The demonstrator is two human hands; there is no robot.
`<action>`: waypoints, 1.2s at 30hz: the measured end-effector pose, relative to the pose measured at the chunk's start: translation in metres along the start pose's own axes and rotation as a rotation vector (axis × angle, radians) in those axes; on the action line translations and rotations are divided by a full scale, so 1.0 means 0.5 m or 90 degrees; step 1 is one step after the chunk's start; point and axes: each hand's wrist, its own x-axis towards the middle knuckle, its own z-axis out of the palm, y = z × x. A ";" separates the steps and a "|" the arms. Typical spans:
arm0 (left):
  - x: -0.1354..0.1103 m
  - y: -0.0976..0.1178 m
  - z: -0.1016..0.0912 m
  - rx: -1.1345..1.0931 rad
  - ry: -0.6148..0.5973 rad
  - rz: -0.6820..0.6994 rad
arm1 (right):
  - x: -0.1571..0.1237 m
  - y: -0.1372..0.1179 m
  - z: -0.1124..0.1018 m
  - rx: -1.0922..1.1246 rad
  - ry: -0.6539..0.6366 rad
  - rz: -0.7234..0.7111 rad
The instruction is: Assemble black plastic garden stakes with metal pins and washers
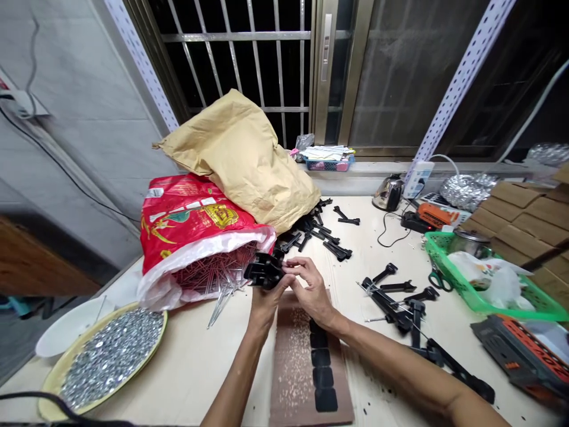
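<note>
Forearms [391,359] flank both edges of the brown board [284,409]; hands [312,293] hold black parts [264,271].

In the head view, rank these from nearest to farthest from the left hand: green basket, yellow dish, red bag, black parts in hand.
From the left hand:
1. Black parts: in its grasp.
2. Red bag: just beyond, to the left.
3. Yellow dish: further left, toward the near edge.
4. Green basket: across the table, far right.
</note>
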 end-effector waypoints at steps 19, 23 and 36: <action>-0.039 0.044 -0.260 0.114 0.288 0.083 | 0.046 0.099 0.070 -0.391 -0.372 0.059; -0.083 0.053 -0.270 0.061 0.263 0.006 | 0.049 0.097 0.164 -0.461 -0.503 -0.160; -0.157 0.032 -0.331 0.117 0.279 -0.067 | 0.076 0.101 0.289 -0.567 -0.622 -0.256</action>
